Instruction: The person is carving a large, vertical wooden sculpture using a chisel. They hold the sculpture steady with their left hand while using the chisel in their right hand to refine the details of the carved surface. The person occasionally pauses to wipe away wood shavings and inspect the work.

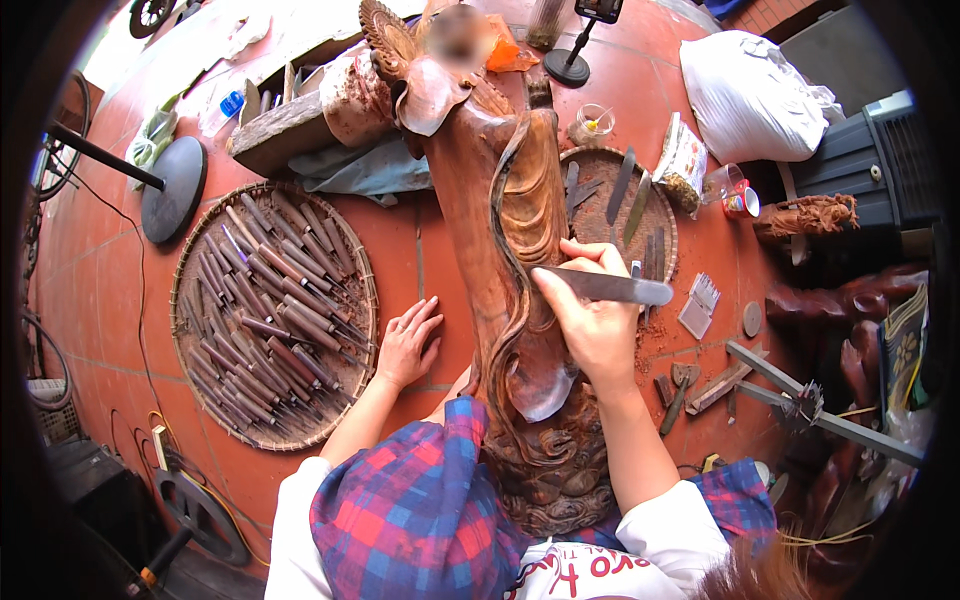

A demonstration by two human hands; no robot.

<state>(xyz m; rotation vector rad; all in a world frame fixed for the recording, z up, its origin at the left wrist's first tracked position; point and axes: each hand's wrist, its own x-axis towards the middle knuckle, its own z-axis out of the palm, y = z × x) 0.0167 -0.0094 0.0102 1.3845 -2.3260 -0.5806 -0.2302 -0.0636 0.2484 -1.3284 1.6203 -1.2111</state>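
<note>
A large carved wooden statue [462, 230] of a robed figure lies lengthwise before me, with flowing folds and a knobbly carved base close to my body. My right hand [592, 320] is closed around a flat grey metal blade [625, 288] with a rounded end, which sticks out to the right. The fingertips and the blade's hidden inner end are at the robe folds; whether the edge touches the wood I cannot tell. My left hand [408, 342] is open and holds nothing. Its fingers are spread, between the statue and a round woven tray [186, 352] of wooden-handled carving chisels [285, 300].
Flat blades lie in a smaller woven tray [668, 215] right of the statue. Beyond are plastic cups [740, 198], a white sack [752, 95] and a phone stand [568, 68]. A metal clamp [800, 400] juts in at right. A wooden trough [285, 140] stands far left.
</note>
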